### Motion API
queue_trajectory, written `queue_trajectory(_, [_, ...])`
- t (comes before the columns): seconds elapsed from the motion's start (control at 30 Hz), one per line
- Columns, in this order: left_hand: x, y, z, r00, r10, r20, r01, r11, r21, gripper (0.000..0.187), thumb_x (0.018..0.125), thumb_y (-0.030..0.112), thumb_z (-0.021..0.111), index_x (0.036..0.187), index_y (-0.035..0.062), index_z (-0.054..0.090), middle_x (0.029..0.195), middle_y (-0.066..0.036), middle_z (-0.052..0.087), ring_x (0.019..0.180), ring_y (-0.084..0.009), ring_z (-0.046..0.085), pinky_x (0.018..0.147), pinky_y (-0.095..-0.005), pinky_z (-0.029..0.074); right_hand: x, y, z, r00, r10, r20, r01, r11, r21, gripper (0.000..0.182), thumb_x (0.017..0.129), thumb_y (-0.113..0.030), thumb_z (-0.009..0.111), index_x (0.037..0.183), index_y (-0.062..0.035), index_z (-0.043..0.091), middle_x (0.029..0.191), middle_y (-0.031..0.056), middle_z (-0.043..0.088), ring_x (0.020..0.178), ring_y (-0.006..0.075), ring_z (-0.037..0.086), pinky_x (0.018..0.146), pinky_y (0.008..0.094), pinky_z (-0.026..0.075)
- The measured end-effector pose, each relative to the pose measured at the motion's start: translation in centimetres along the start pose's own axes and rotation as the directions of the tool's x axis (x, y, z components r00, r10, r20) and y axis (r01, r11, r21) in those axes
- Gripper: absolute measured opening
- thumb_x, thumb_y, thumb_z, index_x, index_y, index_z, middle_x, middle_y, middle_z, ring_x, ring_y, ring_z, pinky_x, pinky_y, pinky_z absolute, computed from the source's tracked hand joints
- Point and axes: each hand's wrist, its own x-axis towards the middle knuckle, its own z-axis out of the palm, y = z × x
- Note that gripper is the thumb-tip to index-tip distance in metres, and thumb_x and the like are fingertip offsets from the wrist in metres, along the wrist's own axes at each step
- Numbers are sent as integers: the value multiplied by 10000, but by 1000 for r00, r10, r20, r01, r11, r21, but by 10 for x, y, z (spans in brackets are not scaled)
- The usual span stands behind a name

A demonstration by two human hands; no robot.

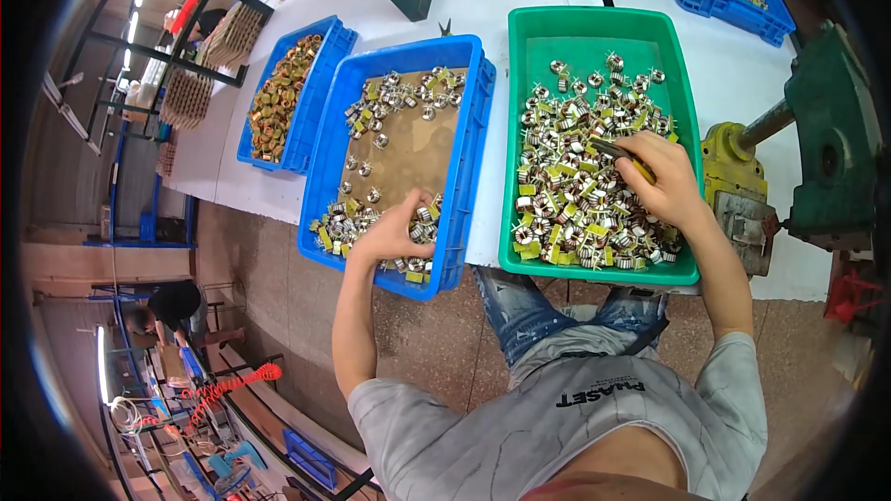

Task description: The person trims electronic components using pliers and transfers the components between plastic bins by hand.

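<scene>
My left hand is over the near end of a blue tray, its fingers apart just above small wire-wound coils with yellow parts. Whether it touches any of them is hard to tell. In my right hand is a tool with dark jaws and a yellow handle, apparently pliers or cutters. Its tip points left into the heap of similar coils filling much of the green tray. Brown cardboard lines the blue tray's floor.
Left stands a blue tray of copper-coloured coils; another blue tray is at the back right. A green and yellow machine is beside the green tray. Small pliers lie behind the middle tray. A person bends down at far left.
</scene>
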Motion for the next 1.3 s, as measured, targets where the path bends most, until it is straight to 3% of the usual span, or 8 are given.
queue_trajectory(0.13, [-2,18,-2,993,-120,15,119,991,59,654,643,207,772,1199,74,452,1023,-156,634,847,-313,601,771,-379,464,2,2,-1,999,18,29,-18,1000,-16,165,836,-81,641,959,28,639,835,112,644,674,250,566,634,319,445])
queue_trajectory(0.47, [-3,11,-1,1000,-16,-6,17,997,70,621,642,195,757,1177,74,465,982,-163,647,801,-317,607,729,-394,467,4,3,1,1000,21,5,-21,1000,-5,169,834,-70,639,967,34,642,827,111,640,674,236,557,626,319,434])
queue_trajectory(0.63, [2,13,1,987,-152,52,149,987,57,615,668,246,786,1169,73,476,1024,-139,641,841,-287,606,776,-384,470,2,4,0,1000,24,14,-24,999,-23,170,834,-66,637,969,38,640,814,109,632,666,232,544,618,317,426])
queue_trajectory(0.8, [6,16,11,972,-210,-101,219,972,90,512,705,204,718,1135,76,470,905,-171,660,699,-335,606,677,-406,470,3,2,1,999,24,36,-24,1000,-17,171,834,-61,636,974,37,638,806,106,626,661,229,537,614,315,422])
queue_trajectory(0.97, [10,9,14,984,-113,-136,131,983,127,474,745,237,705,1124,73,471,851,-173,654,685,-312,608,670,-410,472,3,1,-1,1000,5,18,-5,1000,-4,172,834,-57,636,978,37,635,786,102,612,650,228,524,606,317,416])
queue_trajectory(1.13, [20,0,13,947,-288,-146,280,957,-74,438,763,260,707,1097,79,487,866,-160,645,645,-269,597,630,-394,473,1,0,1,999,8,42,-8,1000,-9,171,832,-52,638,977,38,633,771,100,600,641,230,515,602,318,412])
queue_trajectory(1.3, [32,-21,5,914,-253,-317,167,947,-273,307,825,214,650,1067,86,511,910,-130,640,580,-205,556,546,-320,448,1,0,0,1000,-9,16,9,1000,-2,166,828,-51,642,968,37,631,754,99,587,632,234,506,599,321,410])
